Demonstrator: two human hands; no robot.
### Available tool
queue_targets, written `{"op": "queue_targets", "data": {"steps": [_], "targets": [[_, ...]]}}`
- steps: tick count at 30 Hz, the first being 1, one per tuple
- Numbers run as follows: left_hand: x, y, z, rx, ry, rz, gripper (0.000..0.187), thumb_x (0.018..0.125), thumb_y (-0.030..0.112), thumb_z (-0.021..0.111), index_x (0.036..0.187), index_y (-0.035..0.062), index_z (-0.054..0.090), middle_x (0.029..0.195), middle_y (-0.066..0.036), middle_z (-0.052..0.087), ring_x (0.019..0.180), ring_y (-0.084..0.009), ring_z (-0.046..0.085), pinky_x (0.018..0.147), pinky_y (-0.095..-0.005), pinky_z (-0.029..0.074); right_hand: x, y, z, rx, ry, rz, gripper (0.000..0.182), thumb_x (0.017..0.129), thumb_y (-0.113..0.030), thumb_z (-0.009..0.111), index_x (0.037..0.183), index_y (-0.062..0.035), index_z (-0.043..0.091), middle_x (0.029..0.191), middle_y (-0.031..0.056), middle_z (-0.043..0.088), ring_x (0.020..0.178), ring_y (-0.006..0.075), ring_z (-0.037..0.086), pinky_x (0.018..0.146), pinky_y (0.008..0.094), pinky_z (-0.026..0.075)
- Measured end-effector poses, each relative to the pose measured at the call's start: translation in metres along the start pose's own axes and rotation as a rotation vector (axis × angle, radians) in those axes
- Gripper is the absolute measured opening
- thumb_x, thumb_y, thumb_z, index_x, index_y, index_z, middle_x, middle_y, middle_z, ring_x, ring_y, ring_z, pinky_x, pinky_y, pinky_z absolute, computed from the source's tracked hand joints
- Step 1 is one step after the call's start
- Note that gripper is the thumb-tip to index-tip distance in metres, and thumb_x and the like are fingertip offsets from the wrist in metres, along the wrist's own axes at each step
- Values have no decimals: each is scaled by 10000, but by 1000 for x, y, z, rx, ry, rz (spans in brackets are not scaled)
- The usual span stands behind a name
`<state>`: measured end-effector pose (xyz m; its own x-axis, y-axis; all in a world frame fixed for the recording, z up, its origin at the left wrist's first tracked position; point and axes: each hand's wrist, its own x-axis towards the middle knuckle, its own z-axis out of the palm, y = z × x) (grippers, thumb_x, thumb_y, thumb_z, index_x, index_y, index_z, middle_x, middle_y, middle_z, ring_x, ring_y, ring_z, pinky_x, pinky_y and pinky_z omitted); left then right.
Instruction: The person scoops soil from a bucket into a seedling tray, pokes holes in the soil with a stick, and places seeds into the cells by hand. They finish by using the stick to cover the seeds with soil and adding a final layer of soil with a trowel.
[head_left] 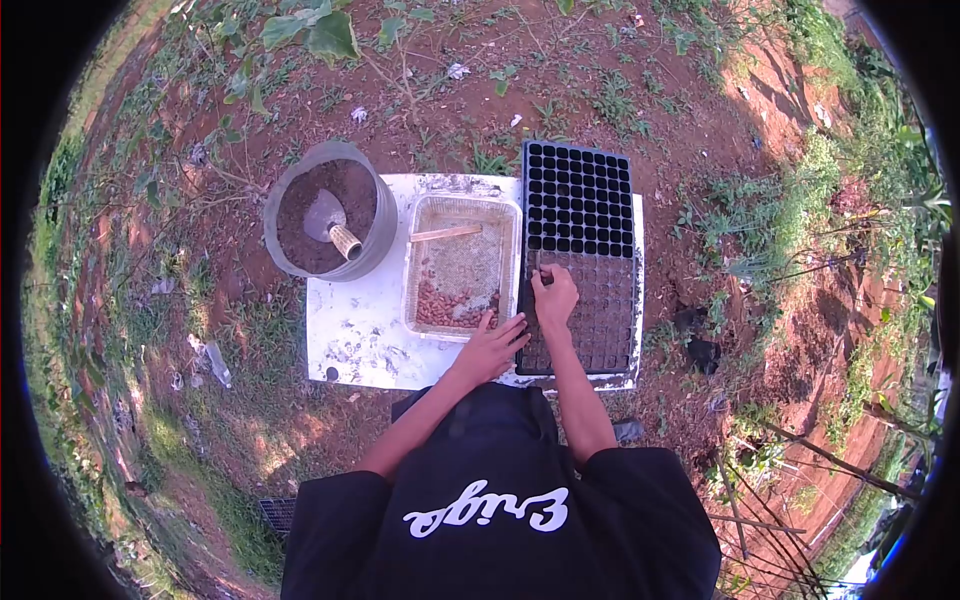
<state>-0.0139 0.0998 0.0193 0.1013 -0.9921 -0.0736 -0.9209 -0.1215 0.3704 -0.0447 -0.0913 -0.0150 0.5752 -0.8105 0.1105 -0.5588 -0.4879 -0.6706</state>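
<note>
My right hand [555, 298] is closed over the seedling tray [583, 375], gripping what looks like a short thin stick [538, 260] that points at a cell near the left edge. Soil fills the cells in the tray's near half, while those in the far half look black and unfilled. My left hand [490, 350] has its fingers apart, between the near right corner of a clear plastic container [410, 270] and the tray's left edge. Reddish-brown seeds [445, 305] lie at the near end of that container. A flat wooden strip [445, 233] lies across its far part.
A grey bucket [383, 225] of dark soil, with a trowel [325, 215] in it, stands at the left of the white board [365, 345]. Weedy reddish ground surrounds the board. Another black tray [277, 514] lies at lower left, and leafy plants [330, 35] grow beyond.
</note>
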Motion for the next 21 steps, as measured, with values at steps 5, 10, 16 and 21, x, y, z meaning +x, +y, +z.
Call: {"op": "queue_targets", "data": {"steps": [5,10,16,21], "targets": [[0,0,0,-6,9,0,698,824,365,727,1444,164,477,1517,-46,427,1502,-175,227,1191,-593,159,0,0,-2,-15,-22,-57,167,800,-163,755,925,-55,735,855,120,715,757,279,708,715,378,540],[-2,-1,4,-43,65,8,701,788,320,747,1418,141,494,1518,-38,415,1505,-168,207,1181,-587,171,4,-2,-4,27,-56,21,193,770,-188,747,915,-60,753,872,160,710,791,335,695,775,415,531],[-1,0,3,-10,17,-4,724,813,366,734,1454,168,463,1530,-44,411,1505,-178,220,1193,-593,149,6,-1,-9,18,-4,-40,185,774,-196,749,899,-60,747,866,160,708,772,334,688,763,431,522],[-1,1,1,-2,2,-4,717,819,370,730,1453,167,463,1533,-43,405,1504,-177,221,1190,-593,155,4,5,-12,2,25,8,164,771,-180,758,866,-49,729,841,160,701,760,329,685,753,429,519]]}}
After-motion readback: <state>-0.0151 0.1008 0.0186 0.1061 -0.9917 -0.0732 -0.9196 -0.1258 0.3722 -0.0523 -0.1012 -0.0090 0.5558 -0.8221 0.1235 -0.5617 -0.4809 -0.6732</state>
